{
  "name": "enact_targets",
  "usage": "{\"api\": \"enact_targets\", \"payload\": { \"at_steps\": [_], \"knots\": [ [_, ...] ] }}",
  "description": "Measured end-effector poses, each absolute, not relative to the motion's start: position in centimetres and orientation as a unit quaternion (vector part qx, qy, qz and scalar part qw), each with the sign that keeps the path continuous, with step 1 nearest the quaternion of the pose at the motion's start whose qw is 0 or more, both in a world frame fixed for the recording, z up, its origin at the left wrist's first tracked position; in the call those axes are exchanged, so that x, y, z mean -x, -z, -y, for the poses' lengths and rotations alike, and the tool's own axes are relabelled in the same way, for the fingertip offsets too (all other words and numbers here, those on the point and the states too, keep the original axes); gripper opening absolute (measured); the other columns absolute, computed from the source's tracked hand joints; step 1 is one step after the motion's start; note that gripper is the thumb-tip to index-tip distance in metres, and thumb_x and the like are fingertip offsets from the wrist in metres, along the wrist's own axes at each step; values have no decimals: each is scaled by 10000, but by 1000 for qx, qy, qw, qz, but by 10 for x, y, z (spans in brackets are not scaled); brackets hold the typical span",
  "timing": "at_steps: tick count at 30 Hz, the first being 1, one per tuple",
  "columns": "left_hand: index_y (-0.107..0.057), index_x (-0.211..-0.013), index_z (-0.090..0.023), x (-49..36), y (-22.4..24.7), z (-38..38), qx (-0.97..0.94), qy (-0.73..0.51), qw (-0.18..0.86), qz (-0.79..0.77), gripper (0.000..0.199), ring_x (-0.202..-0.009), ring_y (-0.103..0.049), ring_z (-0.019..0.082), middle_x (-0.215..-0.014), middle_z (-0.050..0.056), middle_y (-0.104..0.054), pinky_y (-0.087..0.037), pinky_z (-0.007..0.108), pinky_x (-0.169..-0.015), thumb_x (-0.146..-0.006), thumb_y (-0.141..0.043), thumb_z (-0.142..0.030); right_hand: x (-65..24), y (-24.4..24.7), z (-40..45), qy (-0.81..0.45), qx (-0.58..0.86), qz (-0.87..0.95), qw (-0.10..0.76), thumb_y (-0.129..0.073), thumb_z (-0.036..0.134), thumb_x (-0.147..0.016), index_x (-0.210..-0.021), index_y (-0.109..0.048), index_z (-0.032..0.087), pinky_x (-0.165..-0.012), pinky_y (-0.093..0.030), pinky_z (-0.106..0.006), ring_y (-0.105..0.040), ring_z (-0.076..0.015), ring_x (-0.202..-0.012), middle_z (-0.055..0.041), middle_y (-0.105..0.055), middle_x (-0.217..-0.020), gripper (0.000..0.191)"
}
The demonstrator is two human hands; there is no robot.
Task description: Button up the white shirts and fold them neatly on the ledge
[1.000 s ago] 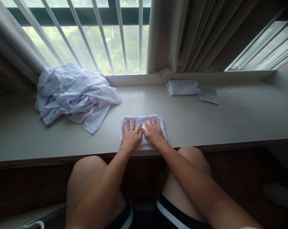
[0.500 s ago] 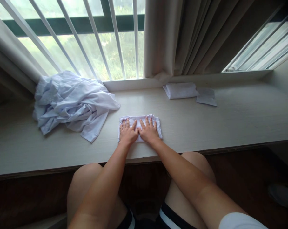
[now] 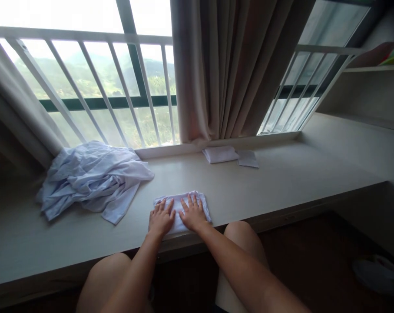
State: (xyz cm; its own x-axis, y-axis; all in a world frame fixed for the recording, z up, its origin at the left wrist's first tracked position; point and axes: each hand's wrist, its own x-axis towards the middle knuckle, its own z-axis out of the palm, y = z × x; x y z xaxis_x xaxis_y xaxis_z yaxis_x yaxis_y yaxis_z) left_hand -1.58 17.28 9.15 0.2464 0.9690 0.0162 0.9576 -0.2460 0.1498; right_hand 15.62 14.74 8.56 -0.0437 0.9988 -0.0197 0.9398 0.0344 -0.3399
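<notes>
While left hand (image 3: 162, 219) and right hand (image 3: 193, 216) rest flat on the folded cloth (image 3: 179, 226), the grip is wide, pinching nothing | cloth lies on surface (image 3: 265, 191), near front edge | seems light, soft, easily unfolded | best held under both short sides

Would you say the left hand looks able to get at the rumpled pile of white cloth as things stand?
Probably yes: the left hand rests flat on the folded cloth without gripping it, and the rumpled pile lies to its left, with no obstacle visible between them.
</notes>
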Motion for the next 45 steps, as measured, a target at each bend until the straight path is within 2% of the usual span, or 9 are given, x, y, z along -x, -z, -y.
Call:
{"api": "enact_targets", "payload": {
  "at_steps": [2,7,12,20,31,35,39,42,45],
  "knots": [
    [-364,-1616,-366,17,-89,-161,-795,-59,42,-603,612,-1569,-271,346,-1713,100,-294,-303,544,-1205,-1027,-383,-532,-158,-85,-133,-134,679,713,113,-365,615,-1021,-1647,-308,248,-1252,-2,-603,-98,-402,-1606,-182,-145,-1734,728],
    [-314,-1634,-340,19,-81,-150,-806,-42,32,-590,656,-1620,-25,371,-1750,125,-111,-64,653,-1248,-1026,-371,-580,-160,-86,-115,-141,683,708,112,-380,627,-1016,-1650,-295,256,-1253,4,-598,-77,-404,-1609,-192,-119,-1733,739],
    [-254,-1655,-299,20,-82,-158,-812,-35,58,-580,713,-1612,-60,394,-1738,179,-106,-141,625,-1249,-1020,-382,-596,-160,-90,-117,-142,699,694,99,-392,665,-1002,-1658,-258,291,-1250,24,-589,-7,-405,-1613,-174,-34,-1743,766],
    [-312,-1642,-309,15,-84,-192,-812,-48,82,-576,705,-1589,-189,415,-1724,174,-211,-246,595,-1233,-1007,-453,-579,-167,-89,-148,-126,698,702,70,-397,684,-995,-1661,-249,282,-1245,-18,-598,-46,-413,-1610,-197,-111,-1738,792],
    [-399,-1609,-298,11,-71,-238,-798,-105,114,-582,661,-1588,-202,408,-1717,161,-241,-253,596,-1233,-1011,-468,-573,-179,-77,-196,-104,689,712,83,-452,652,-991,-1655,-274,284,-1247,-2,-584,-77,-419,-1603,-174,-96,-1746,780],
    [-434,-1590,-267,13,-70,-245,-781,-130,182,-583,626,-1602,-168,379,-1720,142,-235,-206,592,-1255,-1020,-478,-523,-182,-77,-199,-142,686,702,127,-513,618,-977,-1614,-391,267,-1263,-12,-536,-99,-386,-1606,-140,-153,-1744,737],
    [-422,-1588,-213,18,-79,-251,-733,-196,284,-585,627,-1614,-140,326,-1702,136,-288,-138,575,-1283,-1009,-515,-433,-191,-84,-193,-170,653,705,218,-467,494,-1006,-1528,-520,208,-1286,-109,-452,-281,-272,-1571,-112,-385,-1667,597],
    [-398,-1596,-200,28,-92,-246,-708,-239,337,-573,605,-1616,-142,284,-1698,116,-311,-189,510,-1290,-1021,-474,-370,-201,-96,-172,-165,606,697,346,-374,362,-1022,-1365,-644,195,-1285,-169,-441,-414,-218,-1500,-87,-564,-1535,468],
    [-405,-1585,-189,46,-97,-227,-681,-317,313,-581,593,-1607,-200,260,-1707,115,-299,-307,420,-1257,-1015,-468,-338,-204,-106,-135,-129,572,658,472,-377,333,-1019,-1177,-707,217,-1264,-230,-473,-494,-236,-1423,-88,-663,-1377,384]
  ]
}}
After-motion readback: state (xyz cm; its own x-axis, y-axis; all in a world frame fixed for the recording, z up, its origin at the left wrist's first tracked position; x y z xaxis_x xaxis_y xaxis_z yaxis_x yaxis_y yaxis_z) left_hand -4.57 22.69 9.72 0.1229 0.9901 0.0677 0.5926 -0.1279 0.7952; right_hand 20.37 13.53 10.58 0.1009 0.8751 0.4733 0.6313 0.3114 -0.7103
